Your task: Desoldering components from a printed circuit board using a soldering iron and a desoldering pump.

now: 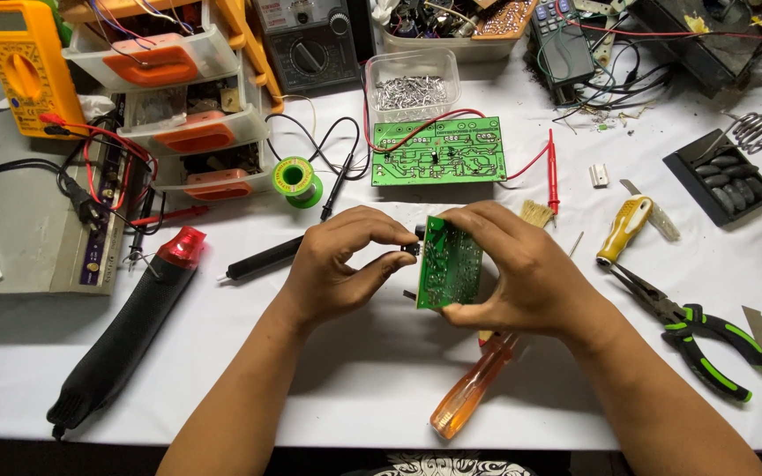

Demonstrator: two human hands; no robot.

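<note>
My right hand [522, 264] holds a small green circuit board [450, 264] upright above the white table, solder side toward me. My left hand [346, 260] pinches a small black component [409, 250] at the board's left edge, fingers closed on it. A second, larger green circuit board [438, 152] lies flat behind my hands, with a red wire running across it.
An orange-handled screwdriver [474, 383] lies under my right wrist. Green-handled pliers [698, 330], a yellow knife [623, 229], a black heat gun [130, 330], a solder spool [295, 179], a yellow multimeter [24, 66], parts drawers [187, 97] and a clear tub [412, 86] surround the work spot.
</note>
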